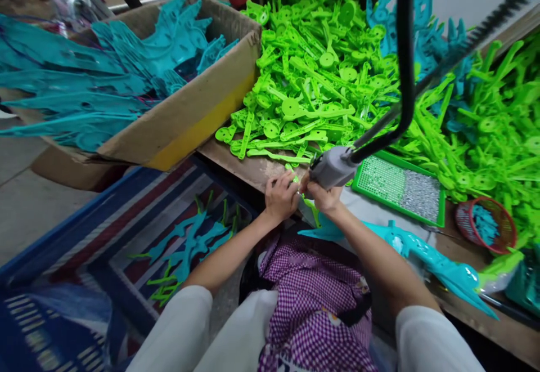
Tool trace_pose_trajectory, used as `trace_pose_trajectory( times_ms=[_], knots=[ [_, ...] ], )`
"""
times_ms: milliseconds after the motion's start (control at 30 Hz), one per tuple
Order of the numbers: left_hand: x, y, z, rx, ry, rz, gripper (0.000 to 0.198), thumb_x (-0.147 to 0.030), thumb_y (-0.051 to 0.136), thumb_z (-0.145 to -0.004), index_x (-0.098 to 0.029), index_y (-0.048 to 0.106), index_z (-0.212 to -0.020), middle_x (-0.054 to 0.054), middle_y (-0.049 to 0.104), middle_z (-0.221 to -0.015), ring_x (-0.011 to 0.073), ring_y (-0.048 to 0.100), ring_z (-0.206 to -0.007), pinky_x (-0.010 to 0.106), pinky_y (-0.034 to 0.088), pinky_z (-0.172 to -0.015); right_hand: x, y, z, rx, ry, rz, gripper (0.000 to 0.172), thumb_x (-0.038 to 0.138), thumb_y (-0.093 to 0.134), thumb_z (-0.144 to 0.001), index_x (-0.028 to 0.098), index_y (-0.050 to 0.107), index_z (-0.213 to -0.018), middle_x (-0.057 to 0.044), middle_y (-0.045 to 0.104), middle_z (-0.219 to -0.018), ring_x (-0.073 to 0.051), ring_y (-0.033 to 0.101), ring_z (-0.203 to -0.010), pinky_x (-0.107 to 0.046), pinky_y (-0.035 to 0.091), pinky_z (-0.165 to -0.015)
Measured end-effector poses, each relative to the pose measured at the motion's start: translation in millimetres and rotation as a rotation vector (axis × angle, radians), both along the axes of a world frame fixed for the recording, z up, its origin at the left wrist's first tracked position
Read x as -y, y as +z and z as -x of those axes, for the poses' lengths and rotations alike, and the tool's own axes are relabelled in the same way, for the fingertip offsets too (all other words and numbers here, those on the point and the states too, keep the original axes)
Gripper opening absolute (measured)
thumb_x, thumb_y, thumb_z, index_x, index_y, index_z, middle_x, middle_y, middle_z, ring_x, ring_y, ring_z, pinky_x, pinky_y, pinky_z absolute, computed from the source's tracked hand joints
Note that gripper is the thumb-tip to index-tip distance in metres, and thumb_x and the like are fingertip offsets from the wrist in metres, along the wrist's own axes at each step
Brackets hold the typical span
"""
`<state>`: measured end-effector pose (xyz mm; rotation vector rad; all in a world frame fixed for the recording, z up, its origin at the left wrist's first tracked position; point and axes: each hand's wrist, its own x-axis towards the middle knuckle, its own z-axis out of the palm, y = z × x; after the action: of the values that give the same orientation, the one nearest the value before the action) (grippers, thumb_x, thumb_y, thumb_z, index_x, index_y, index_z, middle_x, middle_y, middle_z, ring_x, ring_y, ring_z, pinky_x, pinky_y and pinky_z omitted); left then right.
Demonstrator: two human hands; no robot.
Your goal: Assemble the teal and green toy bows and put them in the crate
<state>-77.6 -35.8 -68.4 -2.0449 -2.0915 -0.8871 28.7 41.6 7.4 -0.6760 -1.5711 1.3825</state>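
Note:
My right hand [325,196] grips a grey power screwdriver [331,167] near its lower end; its black cable and a coiled spring run up to the right. Close beside it at the bench edge, my left hand [280,196] has its fingers curled round a bright green plastic part [292,170], mostly hidden by the fingers. The screwdriver's tip is hidden between the two hands. Under my right forearm a long turquoise plastic body piece [426,256] lies across the bench front. A green mesh tray [442,206] of small silvery screws sits to the right of my right hand.
A large heap of green plastic parts [304,102] covers the bench [240,164]. At left stands a cardboard box [202,107] of turquoise pieces. A red basket [508,242] holds small turquoise parts. Below left, a lined blue crate [97,203] contains joined turquoise-and-green pieces [189,242].

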Motion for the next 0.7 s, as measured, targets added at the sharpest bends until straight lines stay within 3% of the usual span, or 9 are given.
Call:
trace_pose_trajectory(
  times_ms=[133, 233, 333, 433, 567, 633, 700],
  knots=[
    [0.5, 2.8, -1.2, 0.019, -0.002, 0.001, 0.025, -0.019, 0.046, -0.082, -0.022, 0.066, -0.098, 0.01, 0.063, -0.123, 0.0259, 0.052, -0.123, 0.044, 0.033, -0.096, 7.3, 26.5, -15.7, -0.198, -0.156, 0.119, 0.039, 0.059, 0.065, -0.067, 0.021, 0.063, -0.072, 0.003, 0.055, -0.051, -0.011, 0.05, -0.041, -0.024, 0.045, -0.041],
    [0.9, 2.7, -2.3, 0.041, -0.004, -0.011, 0.026, -0.017, 0.048, -0.081, -0.022, 0.066, -0.098, 0.01, 0.064, -0.123, 0.0258, 0.053, -0.123, 0.045, 0.032, -0.098, 22.2, 45.1, -40.2, -0.325, -0.108, 0.13, 0.042, 0.062, 0.067, -0.065, 0.022, 0.066, -0.079, 0.003, 0.055, -0.049, -0.012, 0.049, -0.039, -0.023, 0.041, -0.035],
    [0.5, -0.1, -2.5, 0.063, -0.009, -0.03, 0.026, -0.016, 0.048, -0.08, -0.021, 0.066, -0.098, 0.01, 0.063, -0.123, 0.0258, 0.052, -0.124, 0.046, 0.031, -0.1, 38.1, 47.4, -61.1, -0.285, 0.004, 0.137, 0.04, 0.06, 0.068, -0.067, 0.024, 0.068, -0.086, 0.002, 0.058, -0.051, -0.014, 0.052, -0.04, -0.024, 0.042, -0.033],
    [-0.5, -2.2, -1.3, 0.07, -0.004, -0.018, 0.027, -0.016, 0.047, -0.08, -0.021, 0.066, -0.099, 0.011, 0.062, -0.126, 0.0258, 0.052, -0.125, 0.047, 0.03, -0.102, 42.9, 43.1, -73.2, -0.273, -0.035, 0.118, 0.04, 0.061, 0.066, -0.069, 0.026, 0.069, -0.087, 0.001, 0.058, -0.052, -0.014, 0.053, -0.04, -0.025, 0.041, -0.032],
    [1.7, 9.9, -1.5, 0.092, 0.003, 0.018, 0.025, -0.016, 0.045, -0.084, -0.02, 0.064, -0.1, 0.011, 0.06, -0.127, 0.0251, 0.048, -0.128, 0.048, 0.027, -0.106, 13.5, 50.4, -88.0, -0.309, -0.293, 0.006, 0.048, 0.071, 0.062, -0.065, 0.026, 0.067, -0.082, 0.002, 0.055, -0.05, -0.015, 0.051, -0.038, -0.027, 0.041, -0.032],
    [5.8, 23.3, -4.8, 0.124, -0.015, 0.004, 0.023, -0.019, 0.046, -0.087, -0.019, 0.063, -0.103, 0.012, 0.06, -0.127, 0.0258, 0.045, -0.131, 0.048, 0.025, -0.108, -17.5, 55.1, -97.1, -0.298, -0.456, -0.054, 0.047, 0.07, 0.063, -0.064, 0.026, 0.066, -0.078, 0.004, 0.052, -0.048, -0.014, 0.049, -0.036, -0.026, 0.039, -0.031],
    [10.5, 36.5, -10.0, 0.146, -0.117, -0.027, 0.023, -0.024, 0.049, -0.088, -0.019, 0.063, -0.105, 0.011, 0.062, -0.123, 0.0262, 0.047, -0.129, 0.048, 0.023, -0.11, -52.4, 54.8, -106.2, -0.225, -0.606, -0.111, 0.041, 0.064, 0.064, -0.067, 0.025, 0.064, -0.074, 0.004, 0.052, -0.047, -0.013, 0.048, -0.035, -0.026, 0.038, -0.032]
  ],
)
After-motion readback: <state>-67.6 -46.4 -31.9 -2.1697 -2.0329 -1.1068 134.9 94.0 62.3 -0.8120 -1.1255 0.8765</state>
